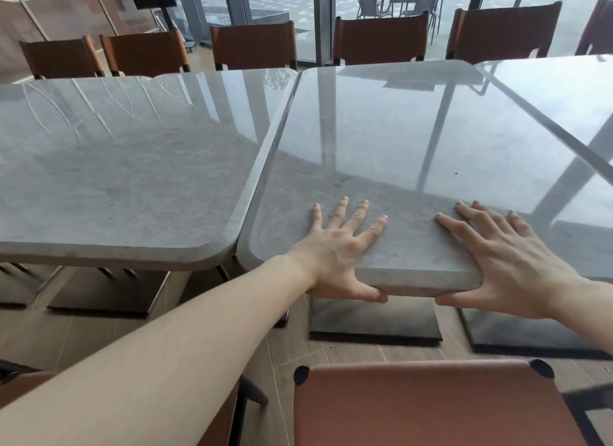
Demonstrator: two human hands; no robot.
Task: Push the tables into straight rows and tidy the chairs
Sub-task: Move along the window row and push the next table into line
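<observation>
The person holds the near edge of the middle table (381,140) with both hands. The left hand (335,249) has its fingers spread wide and flat on top, and its thumb is tucked under the edge. The right hand (507,256) does the same thing: fingers spread on top, thumb hooked below. So each hand pinches the thick stone top between fingers and thumb.

This table sits crooked. Its left side slants away from the left table (126,166), so the gap between them is thin at the near corners and wider at the back. On the right it seems to touch or slip under the right table (564,100); I cannot tell which.

I think the job now is to turn this table until its sides run even with its neighbors. It looks heavy, so a slow, steady push with both hands is best. The left hand should push forward more than the right, so the table swings straight.

There is not much room. The chair (431,409) is right behind the person, near the table's black foot (374,322). A row of brown chairs (381,40) stands close along the far side, so a hard shove could bump them.
</observation>
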